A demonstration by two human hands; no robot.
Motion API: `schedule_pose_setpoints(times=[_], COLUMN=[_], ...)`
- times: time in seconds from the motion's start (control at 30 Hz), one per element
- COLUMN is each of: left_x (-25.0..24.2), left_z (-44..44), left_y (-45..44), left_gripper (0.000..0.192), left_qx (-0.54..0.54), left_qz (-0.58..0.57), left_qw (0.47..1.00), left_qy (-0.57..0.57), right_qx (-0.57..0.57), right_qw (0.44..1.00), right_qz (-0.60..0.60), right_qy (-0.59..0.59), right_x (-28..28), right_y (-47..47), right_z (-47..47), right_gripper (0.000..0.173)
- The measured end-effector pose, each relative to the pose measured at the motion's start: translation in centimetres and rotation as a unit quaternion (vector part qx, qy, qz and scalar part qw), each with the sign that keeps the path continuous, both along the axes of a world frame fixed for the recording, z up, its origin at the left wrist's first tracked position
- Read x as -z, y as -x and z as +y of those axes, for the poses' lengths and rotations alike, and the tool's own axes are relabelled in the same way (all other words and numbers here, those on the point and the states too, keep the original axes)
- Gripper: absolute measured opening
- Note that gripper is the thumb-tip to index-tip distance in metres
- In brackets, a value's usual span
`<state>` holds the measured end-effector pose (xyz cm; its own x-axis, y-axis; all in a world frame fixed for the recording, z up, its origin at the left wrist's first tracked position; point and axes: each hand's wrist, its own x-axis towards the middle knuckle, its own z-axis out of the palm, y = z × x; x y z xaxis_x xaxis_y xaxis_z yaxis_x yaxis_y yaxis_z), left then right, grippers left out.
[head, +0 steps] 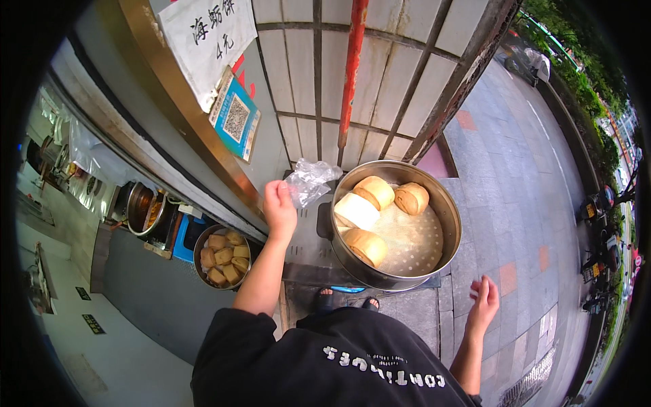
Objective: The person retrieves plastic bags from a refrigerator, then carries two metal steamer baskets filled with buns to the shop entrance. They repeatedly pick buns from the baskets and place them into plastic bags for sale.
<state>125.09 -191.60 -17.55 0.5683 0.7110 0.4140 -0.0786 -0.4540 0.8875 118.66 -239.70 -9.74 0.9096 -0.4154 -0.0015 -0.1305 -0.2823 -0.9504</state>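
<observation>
A crumpled clear plastic bag (311, 182) is pinched in the fingers of my left hand (280, 209), just left of a large round metal steamer (450, 229). Inside the steamer, several steamed buns sit on a perforated liner (414, 241). A white bun (357, 210) lies at the left, between a yellowish bun (374, 192) behind it and a tan bun (367, 247) in front. Farther right is a browner, folded bun (412, 198). My right hand (482, 307) hangs in the air at the lower right of the steamer, fingers loosely bent, holding nothing visible.
Behind the steamer stands a tiled wall (300, 66) with a red pole (352, 76). A metal door frame (203, 122) runs along my left. Beyond it are another pot (199, 277) of buns and a metal pan (146, 208). Paved ground (508, 219) stretches right towards parked scooters (597, 254).
</observation>
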Motion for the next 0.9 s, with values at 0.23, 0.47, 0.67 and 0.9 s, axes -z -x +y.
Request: schedule_pose_setpoints(times=[0.23,0.47,0.67,0.9], left_x=[-7.3,-9.9,-11.8,-8.5], left_z=[-5.3,-8.6,-9.9,-11.7], left_y=[7.1,10.5,11.5,9.4], left_gripper=[0.021,0.025,0.061,0.025], left_qx=[0.186,0.284,0.03,0.098], left_qz=[-0.193,-0.115,-0.063,0.195], left_qw=[0.879,0.831,0.952,0.918], left_qy=[0.393,0.464,0.297,0.332], right_qx=[-0.419,-0.586,-0.459,-0.531], right_qw=[0.901,0.784,0.88,0.79], right_qz=[-0.088,0.015,-0.097,-0.037], right_qy=[0.075,-0.204,-0.073,-0.304], right_x=[-6.8,-5.5,-5.7,-4.3], right_y=[-4.3,-8.3,-6.6,-4.3], right_z=[14.6,20.3,19.4,17.5], right_gripper=[0.032,0.039,0.018,0.019])
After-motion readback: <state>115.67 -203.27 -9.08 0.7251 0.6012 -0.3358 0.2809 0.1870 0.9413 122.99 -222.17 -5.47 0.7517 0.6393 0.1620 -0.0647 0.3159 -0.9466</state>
